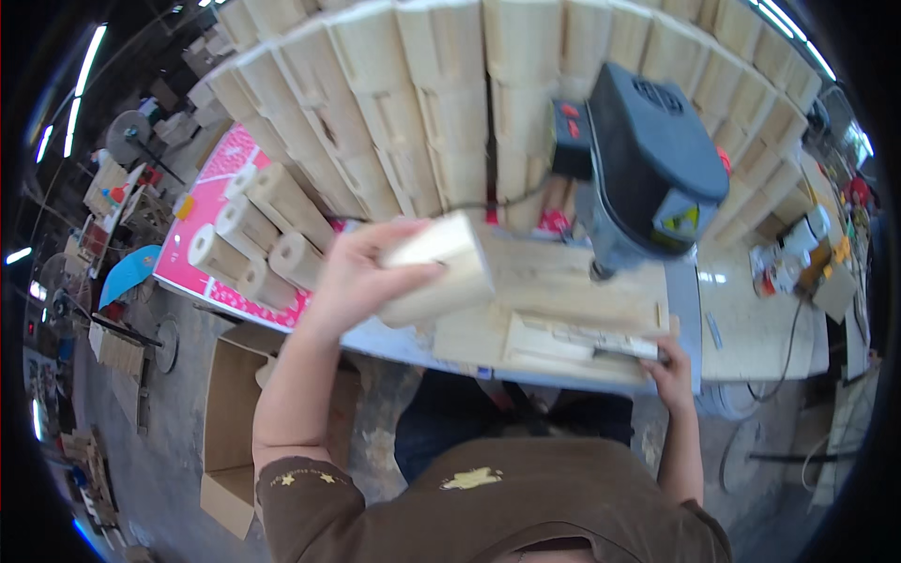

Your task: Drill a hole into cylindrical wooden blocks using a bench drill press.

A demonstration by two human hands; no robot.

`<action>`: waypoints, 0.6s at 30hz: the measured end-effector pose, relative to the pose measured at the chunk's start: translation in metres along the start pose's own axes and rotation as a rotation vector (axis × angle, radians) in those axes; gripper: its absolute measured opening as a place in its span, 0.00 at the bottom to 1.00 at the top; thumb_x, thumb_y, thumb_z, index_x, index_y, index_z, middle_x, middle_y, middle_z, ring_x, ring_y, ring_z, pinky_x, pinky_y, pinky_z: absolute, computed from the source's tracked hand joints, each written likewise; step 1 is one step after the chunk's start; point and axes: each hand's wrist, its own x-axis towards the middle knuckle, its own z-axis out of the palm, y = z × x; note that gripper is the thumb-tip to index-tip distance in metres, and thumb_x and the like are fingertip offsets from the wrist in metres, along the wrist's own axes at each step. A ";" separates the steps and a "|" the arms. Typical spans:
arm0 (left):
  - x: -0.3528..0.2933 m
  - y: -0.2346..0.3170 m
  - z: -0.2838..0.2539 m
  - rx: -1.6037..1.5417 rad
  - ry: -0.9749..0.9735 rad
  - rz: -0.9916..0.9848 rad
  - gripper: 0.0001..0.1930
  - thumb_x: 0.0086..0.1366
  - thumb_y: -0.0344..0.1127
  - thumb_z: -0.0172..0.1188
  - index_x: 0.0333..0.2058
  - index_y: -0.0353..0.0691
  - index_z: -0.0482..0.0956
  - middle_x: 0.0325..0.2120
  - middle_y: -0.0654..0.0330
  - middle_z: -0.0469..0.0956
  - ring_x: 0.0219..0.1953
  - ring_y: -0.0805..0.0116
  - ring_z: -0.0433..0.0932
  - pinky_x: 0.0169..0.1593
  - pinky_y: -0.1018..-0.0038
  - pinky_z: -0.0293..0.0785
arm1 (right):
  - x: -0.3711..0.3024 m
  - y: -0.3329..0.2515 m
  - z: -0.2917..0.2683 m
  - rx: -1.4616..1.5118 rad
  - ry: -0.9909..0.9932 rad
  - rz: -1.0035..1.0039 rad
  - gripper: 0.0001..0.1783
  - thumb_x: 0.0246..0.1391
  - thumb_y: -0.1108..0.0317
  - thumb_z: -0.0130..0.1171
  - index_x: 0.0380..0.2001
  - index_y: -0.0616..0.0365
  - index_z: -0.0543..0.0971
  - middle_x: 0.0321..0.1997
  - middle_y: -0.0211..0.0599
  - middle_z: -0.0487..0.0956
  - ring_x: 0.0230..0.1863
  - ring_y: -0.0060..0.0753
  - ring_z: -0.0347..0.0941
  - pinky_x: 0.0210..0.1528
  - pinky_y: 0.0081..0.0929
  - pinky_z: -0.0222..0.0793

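Note:
My left hand [361,277] is raised over the left part of the workbench. Its thumb and fingers are closed around a pale wooden block [449,270] with one flat end face and a rounded side, held tilted above the bench top. My right hand [670,371] is at the bench's front edge, its fingers curled at the right end of a low wooden jig [554,345]. A narrow, dark and light piece lies by those fingertips; what exactly they grip is too blurred to tell. Above the jig hangs the dark grey drilling machine head [657,159], its chuck [601,267] pointing down.
Tall stacks of pale wooden blocks [450,131] wall off the back of the bench. Several wooden cylinders with end holes [246,225] lie on a pink sheet [178,258] at left. An open cardboard box [225,413] stands on the floor. A side table [760,342] adjoins at right.

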 end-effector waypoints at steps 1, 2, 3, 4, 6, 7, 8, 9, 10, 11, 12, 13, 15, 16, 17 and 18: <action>-0.005 -0.013 0.024 0.040 -0.100 -0.108 0.24 0.47 0.36 0.70 0.43 0.30 0.76 0.37 0.56 0.78 0.40 0.72 0.75 0.45 0.76 0.71 | 0.002 0.006 -0.001 -0.017 0.010 -0.014 0.21 0.35 0.80 0.58 0.39 0.62 0.76 0.39 0.35 0.75 0.42 0.29 0.70 0.44 0.24 0.65; -0.012 -0.027 0.045 0.018 -0.128 -0.151 0.24 0.47 0.36 0.70 0.43 0.30 0.76 0.37 0.56 0.78 0.40 0.72 0.75 0.45 0.76 0.71 | 0.007 -0.001 0.000 0.021 -0.001 0.043 0.21 0.36 0.80 0.58 0.40 0.62 0.76 0.41 0.35 0.75 0.44 0.30 0.70 0.46 0.24 0.65; -0.014 -0.045 0.062 0.057 -0.208 -0.197 0.25 0.47 0.38 0.70 0.43 0.30 0.76 0.36 0.56 0.78 0.39 0.72 0.76 0.44 0.76 0.71 | 0.015 0.008 -0.001 -0.037 -0.038 -0.043 0.21 0.37 0.79 0.58 0.40 0.62 0.76 0.41 0.34 0.75 0.45 0.29 0.69 0.48 0.24 0.64; -0.018 -0.057 0.078 0.097 -0.295 -0.245 0.25 0.48 0.39 0.70 0.43 0.30 0.76 0.35 0.55 0.79 0.38 0.71 0.76 0.44 0.76 0.71 | 0.020 0.011 -0.001 -0.006 -0.054 0.003 0.20 0.38 0.79 0.59 0.40 0.61 0.76 0.41 0.33 0.75 0.45 0.29 0.69 0.49 0.24 0.63; -0.013 -0.069 0.101 0.039 -0.334 -0.306 0.26 0.48 0.41 0.70 0.43 0.30 0.76 0.34 0.55 0.79 0.37 0.71 0.76 0.43 0.76 0.71 | 0.027 0.013 -0.005 0.003 -0.043 -0.019 0.19 0.39 0.77 0.60 0.40 0.61 0.76 0.40 0.33 0.75 0.44 0.27 0.69 0.49 0.24 0.63; -0.008 -0.072 0.110 0.011 -0.325 -0.331 0.27 0.48 0.42 0.70 0.43 0.30 0.76 0.34 0.54 0.79 0.36 0.70 0.77 0.43 0.76 0.72 | 0.030 0.017 -0.010 0.014 -0.061 -0.041 0.18 0.40 0.77 0.61 0.40 0.60 0.76 0.40 0.31 0.76 0.44 0.25 0.69 0.48 0.23 0.63; -0.002 -0.073 0.115 0.001 -0.351 -0.351 0.27 0.48 0.42 0.70 0.43 0.30 0.76 0.34 0.54 0.79 0.36 0.70 0.77 0.43 0.76 0.72 | 0.032 0.020 -0.014 0.028 -0.078 -0.072 0.18 0.41 0.77 0.61 0.40 0.60 0.76 0.40 0.30 0.76 0.43 0.23 0.69 0.47 0.22 0.64; 0.003 -0.070 0.117 0.041 -0.382 -0.334 0.28 0.48 0.44 0.70 0.43 0.31 0.76 0.33 0.53 0.79 0.36 0.70 0.77 0.43 0.76 0.72 | 0.032 0.020 -0.016 0.027 -0.080 -0.047 0.18 0.41 0.77 0.61 0.40 0.60 0.76 0.40 0.30 0.76 0.43 0.23 0.69 0.47 0.22 0.64; 0.007 -0.070 0.119 0.084 -0.404 -0.313 0.28 0.48 0.45 0.69 0.43 0.31 0.76 0.33 0.52 0.79 0.36 0.69 0.77 0.43 0.76 0.72 | 0.034 0.018 -0.016 0.110 -0.106 -0.042 0.17 0.43 0.77 0.61 0.40 0.59 0.76 0.39 0.28 0.75 0.43 0.21 0.68 0.46 0.21 0.64; 0.011 -0.074 0.122 0.083 -0.412 -0.324 0.28 0.48 0.45 0.69 0.43 0.31 0.76 0.33 0.52 0.79 0.36 0.69 0.77 0.43 0.76 0.72 | 0.035 0.018 -0.017 0.194 -0.128 -0.040 0.16 0.44 0.77 0.61 0.40 0.58 0.76 0.39 0.26 0.75 0.42 0.19 0.68 0.46 0.20 0.64; 0.015 -0.076 0.124 0.084 -0.456 -0.300 0.28 0.49 0.47 0.68 0.43 0.31 0.76 0.32 0.52 0.79 0.36 0.69 0.77 0.42 0.76 0.72 | 0.037 0.020 -0.019 0.198 -0.129 -0.031 0.16 0.44 0.77 0.61 0.40 0.58 0.76 0.39 0.26 0.75 0.42 0.19 0.68 0.46 0.20 0.64; 0.016 -0.075 0.128 0.086 -0.499 -0.272 0.29 0.49 0.49 0.67 0.43 0.32 0.77 0.32 0.52 0.79 0.36 0.69 0.77 0.42 0.76 0.71 | 0.040 0.023 -0.020 0.261 -0.171 -0.043 0.15 0.44 0.77 0.60 0.40 0.58 0.76 0.38 0.25 0.75 0.41 0.18 0.68 0.46 0.19 0.64; 0.016 -0.068 0.132 0.176 -0.508 -0.280 0.28 0.53 0.51 0.63 0.42 0.32 0.77 0.33 0.53 0.79 0.36 0.69 0.76 0.43 0.75 0.71 | 0.040 0.026 -0.022 0.331 -0.217 -0.039 0.15 0.46 0.77 0.60 0.40 0.58 0.76 0.38 0.23 0.75 0.40 0.17 0.68 0.45 0.18 0.64; 0.016 -0.063 0.134 0.265 -0.509 -0.281 0.27 0.56 0.54 0.59 0.42 0.32 0.78 0.34 0.54 0.79 0.36 0.70 0.76 0.44 0.75 0.70 | 0.038 0.026 -0.021 0.335 -0.217 -0.040 0.15 0.46 0.77 0.60 0.40 0.58 0.76 0.38 0.23 0.75 0.40 0.17 0.68 0.45 0.18 0.64; 0.015 -0.066 0.139 0.269 -0.509 -0.281 0.27 0.56 0.54 0.59 0.42 0.32 0.78 0.34 0.54 0.79 0.36 0.70 0.76 0.44 0.75 0.70 | 0.036 0.024 -0.019 0.333 -0.218 -0.038 0.15 0.46 0.77 0.60 0.40 0.58 0.76 0.39 0.24 0.75 0.41 0.17 0.68 0.46 0.18 0.64; 0.012 -0.074 0.145 0.155 -0.375 -0.318 0.29 0.58 0.57 0.54 0.43 0.32 0.77 0.35 0.53 0.79 0.38 0.69 0.75 0.46 0.74 0.69 | 0.035 0.021 -0.017 0.330 -0.219 -0.036 0.15 0.47 0.77 0.60 0.40 0.58 0.75 0.40 0.24 0.75 0.42 0.18 0.68 0.47 0.18 0.63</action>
